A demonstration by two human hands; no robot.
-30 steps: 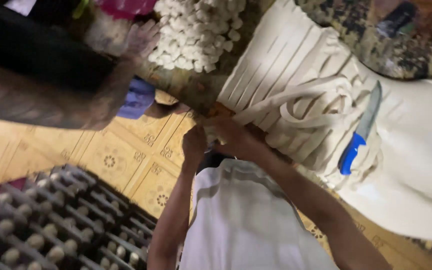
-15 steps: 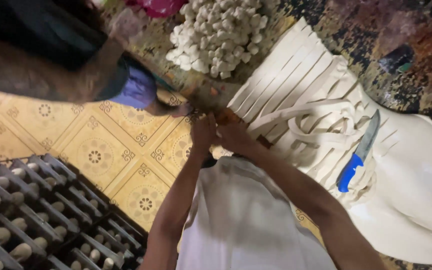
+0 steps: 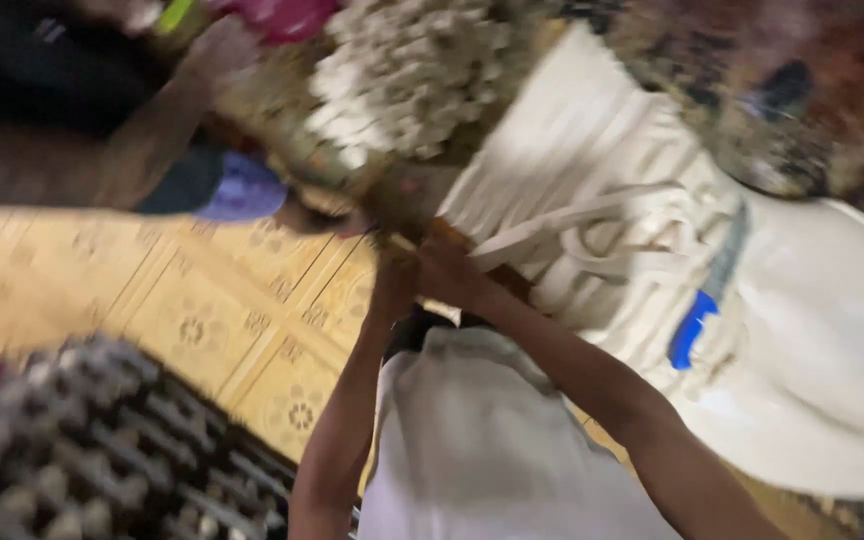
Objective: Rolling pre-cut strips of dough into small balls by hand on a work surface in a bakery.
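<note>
The picture is blurred by motion. My left hand (image 3: pixel 392 285) and my right hand (image 3: pixel 450 272) meet at the near edge of a white dough sheet (image 3: pixel 592 190) cut into long strips. One loose dough strip (image 3: pixel 562 225) runs from the sheet down to my right hand, whose fingers are closed on its end. My left hand presses against the same spot, but the blur hides its fingers. A knife with a blue handle (image 3: pixel 694 325) lies on the dough to the right. A heap of small white dough pieces (image 3: pixel 402 70) lies beyond my hands.
Another person's arm (image 3: pixel 152 140) reaches in at the upper left, above a purple object (image 3: pixel 242 190). A dark rack (image 3: pixel 72 450) holding several small pieces sits at the lower left on the yellow patterned floor (image 3: pixel 202 310). A smooth white dough mass (image 3: pixel 812 350) fills the right.
The view has swung and blurred. My hands stay together at the strip's end and have shifted slightly along the dough's edge. The other person's arm has drawn back to the left.
</note>
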